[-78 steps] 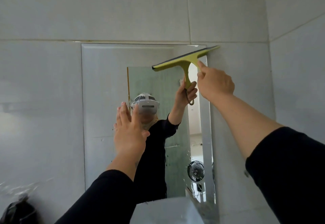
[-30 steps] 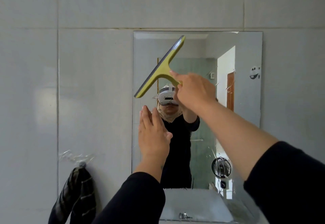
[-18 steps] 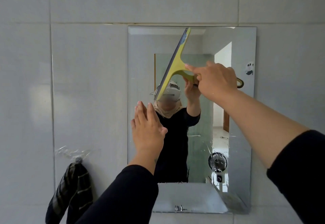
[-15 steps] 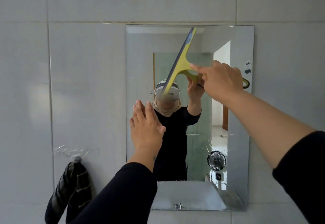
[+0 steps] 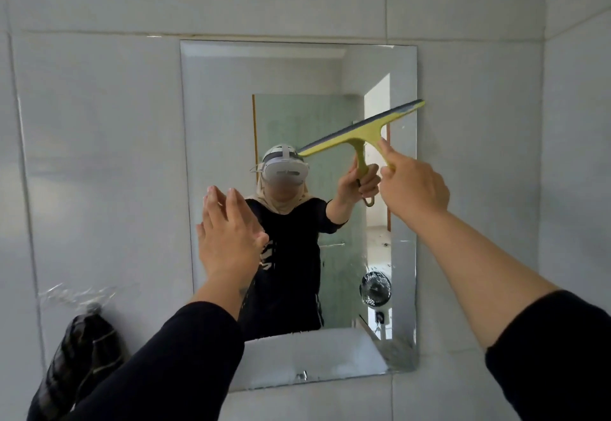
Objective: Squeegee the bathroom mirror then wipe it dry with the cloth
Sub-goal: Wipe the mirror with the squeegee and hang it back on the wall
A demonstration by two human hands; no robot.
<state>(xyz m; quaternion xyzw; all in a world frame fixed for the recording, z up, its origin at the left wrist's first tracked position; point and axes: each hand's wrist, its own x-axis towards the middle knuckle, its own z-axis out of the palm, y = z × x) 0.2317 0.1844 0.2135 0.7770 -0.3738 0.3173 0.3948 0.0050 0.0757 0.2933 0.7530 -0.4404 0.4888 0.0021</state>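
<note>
One yellow-green squeegee (image 5: 360,132) lies against the right half of the mirror (image 5: 231,96), its blade slanting up to the right with the far tip at the mirror's right edge. Half a second ago the blade stood nearly upright near the top middle; it has swung flatter and lower. The right hand (image 5: 413,186) is closed around its handle. The left hand (image 5: 229,235) is open and empty, fingers together, raised before the lower left of the glass as before. A dark striped cloth (image 5: 79,354) hangs on the tiled wall (image 5: 99,156), lower left. No writing is readable.
</note>
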